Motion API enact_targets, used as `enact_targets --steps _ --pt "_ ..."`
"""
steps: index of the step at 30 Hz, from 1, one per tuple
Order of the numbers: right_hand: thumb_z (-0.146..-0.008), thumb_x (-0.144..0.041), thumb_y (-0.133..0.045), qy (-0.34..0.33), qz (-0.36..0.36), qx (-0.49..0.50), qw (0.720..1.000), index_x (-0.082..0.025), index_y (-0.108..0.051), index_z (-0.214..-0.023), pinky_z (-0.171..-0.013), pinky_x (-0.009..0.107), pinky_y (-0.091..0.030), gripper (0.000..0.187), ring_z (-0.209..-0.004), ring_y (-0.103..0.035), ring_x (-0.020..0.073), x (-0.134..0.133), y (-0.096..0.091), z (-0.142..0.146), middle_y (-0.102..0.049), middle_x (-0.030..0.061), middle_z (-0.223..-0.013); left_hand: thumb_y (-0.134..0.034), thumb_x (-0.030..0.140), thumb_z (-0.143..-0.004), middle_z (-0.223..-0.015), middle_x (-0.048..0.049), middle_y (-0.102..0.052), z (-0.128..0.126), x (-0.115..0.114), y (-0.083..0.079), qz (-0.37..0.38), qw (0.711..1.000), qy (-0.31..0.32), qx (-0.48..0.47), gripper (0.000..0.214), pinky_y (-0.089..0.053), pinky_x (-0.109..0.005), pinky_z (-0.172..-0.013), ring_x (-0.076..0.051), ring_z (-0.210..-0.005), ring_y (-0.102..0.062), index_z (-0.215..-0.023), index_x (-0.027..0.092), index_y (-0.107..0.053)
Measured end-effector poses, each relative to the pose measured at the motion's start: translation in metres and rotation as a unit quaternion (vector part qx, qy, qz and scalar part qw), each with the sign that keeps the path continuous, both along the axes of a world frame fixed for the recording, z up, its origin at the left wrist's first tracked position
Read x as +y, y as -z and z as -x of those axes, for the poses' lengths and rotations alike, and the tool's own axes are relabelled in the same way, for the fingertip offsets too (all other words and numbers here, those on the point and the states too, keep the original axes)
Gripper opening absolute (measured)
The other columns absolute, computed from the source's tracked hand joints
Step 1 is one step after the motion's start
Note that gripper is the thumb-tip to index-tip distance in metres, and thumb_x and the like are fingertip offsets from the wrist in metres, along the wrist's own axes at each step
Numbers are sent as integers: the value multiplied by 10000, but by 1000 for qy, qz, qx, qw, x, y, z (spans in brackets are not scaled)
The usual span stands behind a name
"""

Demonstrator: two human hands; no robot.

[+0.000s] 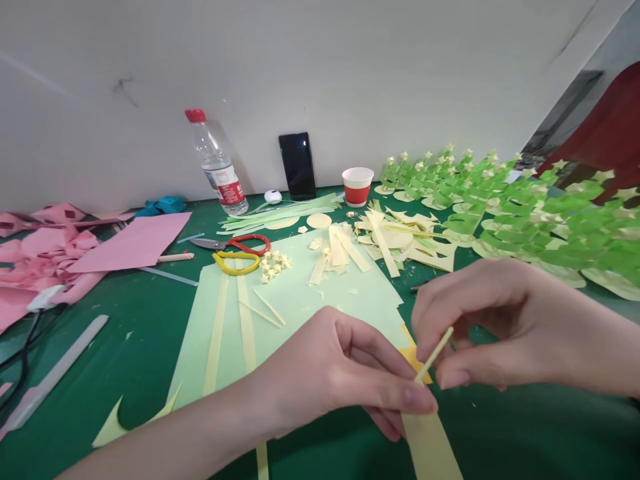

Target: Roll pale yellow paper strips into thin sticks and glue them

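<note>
My left hand (360,373) pinches a pale yellow paper strip (431,443) between thumb and fingers, low at the right of centre. A thin pale yellow paper stick (439,348) slants up from the left thumb tip. Around that stick hovers my right hand (480,327), its thumb and index finger curved and apart; it does not appear to grip the stick. Behind the hands lies a light green sheet (310,320). On it are small folded paper stars (275,265), long yellow strips (247,320) and two thin paper sticks (270,308).
Scissors (237,250) with red and yellow handles lie beyond my left hand. A bottle (215,167), phone (297,165) and paper cup (357,187) stand along the wall. Paper scraps (400,237) and green star-topped paper pieces (480,187) fill the right; pink paper (135,243) lies left.
</note>
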State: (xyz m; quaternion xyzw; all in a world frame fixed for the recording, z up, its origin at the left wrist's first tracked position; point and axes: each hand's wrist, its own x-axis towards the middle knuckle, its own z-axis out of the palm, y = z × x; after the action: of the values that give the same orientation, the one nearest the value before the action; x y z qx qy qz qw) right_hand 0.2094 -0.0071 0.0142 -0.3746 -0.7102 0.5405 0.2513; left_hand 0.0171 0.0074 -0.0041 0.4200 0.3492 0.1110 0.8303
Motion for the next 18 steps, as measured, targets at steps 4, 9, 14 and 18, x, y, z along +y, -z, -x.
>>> enact_targets --steps 4,9,14,18 --pt "-767 -253 -688 30 -24 -12 999 -169 -688 -664 -398 91 -392 133 -466 -495 32 -6 2 3 -602 -27 -616 -809 84 -527 -550 64 -692 -1 -1 1 1 1000 -17 -22 143 -475 -118 -506 -41 -473 -594 -549 160 -690" --pt "-759 -272 -707 50 -93 -29 994 -190 -688 -636 -436 102 -374 148 -549 -544 49 -8 2 7 -629 -22 -617 -832 88 -512 -512 90 -676 -2 -2 0 5 999 -21 -31 215 -429 -84 -457 -24 -460 -589 -523 155 -628" --pt "-738 -346 -717 77 -92 -19 993 -178 -666 -589 -414 87 -377 230 -491 -509 43 -10 -2 11 -606 -19 -555 -817 77 -532 -524 100 -680 -2 -4 -1 -5 1000 -23 -18 255 -423 -85 -489 -27 -513 -617 -534 163 -576" --pt "-753 -316 -713 79 -87 0 993 -184 -672 -595 -412 92 -368 210 -482 -496 39 -14 2 12 -595 -23 -543 -781 48 -560 -499 134 -648 -2 -6 1 -33 999 -29 -9 242 -401 -72 -487 5 -460 -560 -527 174 -576"
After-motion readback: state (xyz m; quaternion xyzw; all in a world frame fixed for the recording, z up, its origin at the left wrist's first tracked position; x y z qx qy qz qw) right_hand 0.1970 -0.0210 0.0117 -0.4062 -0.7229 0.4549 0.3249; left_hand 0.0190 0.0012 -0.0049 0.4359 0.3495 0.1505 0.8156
